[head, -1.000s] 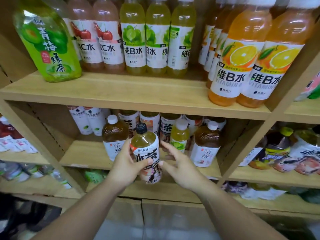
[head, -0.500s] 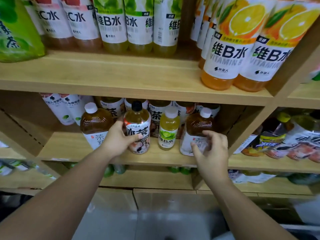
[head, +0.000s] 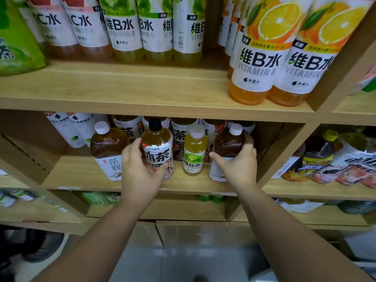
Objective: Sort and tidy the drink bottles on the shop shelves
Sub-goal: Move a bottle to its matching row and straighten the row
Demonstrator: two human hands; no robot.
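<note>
On the middle shelf (head: 81, 176) my left hand (head: 140, 167) grips a black-capped iced tea bottle (head: 157, 147) that stands upright near the front edge. My right hand (head: 238, 165) wraps around a dark brown tea bottle with a white cap (head: 228, 143) at the right end of the same shelf. Between the two stands a small yellow-green vitamin B bottle (head: 194, 151), untouched. Another brown tea bottle (head: 107, 149) stands left of my left hand. More iced tea bottles (head: 181, 135) line the back row, partly hidden.
The upper shelf (head: 142, 90) carries red, green and orange vitamin water bottles, two orange ones (head: 264, 58) at its front right edge. A wooden divider (head: 284, 147) closes the compartment on the right, with lying bottles (head: 335, 159) beyond it. Lower shelves hold more drinks.
My left hand has carried the iced tea bottle from in front of the shelf onto it. My right hand moved right and closed around the brown tea bottle. The view came closer.
</note>
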